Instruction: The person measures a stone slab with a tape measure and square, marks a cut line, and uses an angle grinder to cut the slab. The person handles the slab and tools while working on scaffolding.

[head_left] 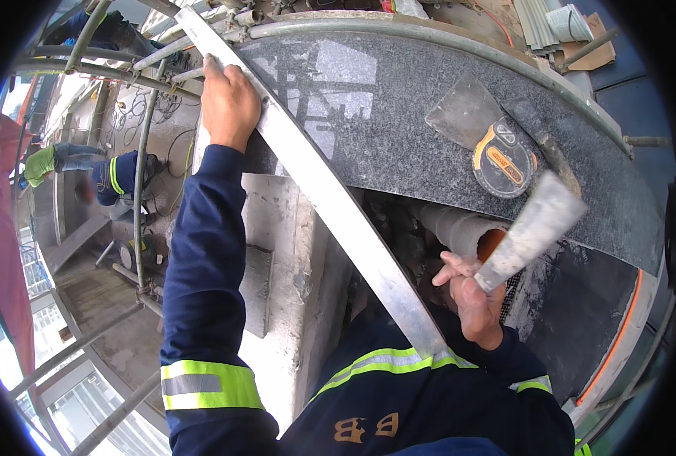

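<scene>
Left hand lies palm-down, fingers closed over the upper end of a long flat aluminium straightedge, which runs diagonally from upper left to the person's chest, laid across the edge of a dark grey speckled granite slab. Right hand grips the handle of a broad steel scraper blade, held tilted just below the slab's lower edge. A second metal trowel and a round yellow-and-grey tape measure rest on the slab, touching.
</scene>
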The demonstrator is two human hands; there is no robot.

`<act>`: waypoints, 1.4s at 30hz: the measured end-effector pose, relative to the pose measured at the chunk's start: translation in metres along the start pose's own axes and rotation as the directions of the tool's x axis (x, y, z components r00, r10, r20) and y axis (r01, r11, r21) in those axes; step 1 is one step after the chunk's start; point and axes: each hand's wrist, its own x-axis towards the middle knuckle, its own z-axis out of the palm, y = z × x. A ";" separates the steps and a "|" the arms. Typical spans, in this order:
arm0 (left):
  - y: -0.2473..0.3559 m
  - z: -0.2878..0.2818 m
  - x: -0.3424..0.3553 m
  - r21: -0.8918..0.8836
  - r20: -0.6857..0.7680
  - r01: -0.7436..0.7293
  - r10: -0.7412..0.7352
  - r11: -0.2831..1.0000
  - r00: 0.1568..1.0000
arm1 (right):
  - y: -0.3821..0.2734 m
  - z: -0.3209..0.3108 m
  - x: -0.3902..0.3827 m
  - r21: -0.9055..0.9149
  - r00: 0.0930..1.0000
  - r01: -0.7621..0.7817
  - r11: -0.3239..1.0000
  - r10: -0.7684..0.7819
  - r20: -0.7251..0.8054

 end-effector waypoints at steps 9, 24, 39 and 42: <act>0.006 -0.004 -0.001 0.032 0.005 0.019 -0.019 0.999 1.000 | -0.037 0.001 0.066 -0.186 0.810 0.561 0.807 -0.581 -0.077; -0.019 0.007 0.005 0.096 -0.014 -0.087 0.088 0.992 0.996 | -0.051 0.035 0.108 -0.220 0.774 0.629 0.745 -0.626 0.094; 0.014 -0.008 -0.005 -0.016 -0.003 0.084 -0.084 0.996 0.996 | -0.058 0.080 0.105 -0.561 0.902 0.403 0.723 -0.210 0.377; 0.015 -0.008 -0.005 -0.024 0.039 0.156 -0.155 0.987 0.987 | -0.061 0.088 0.103 -0.678 0.929 0.292 0.675 -0.030 0.370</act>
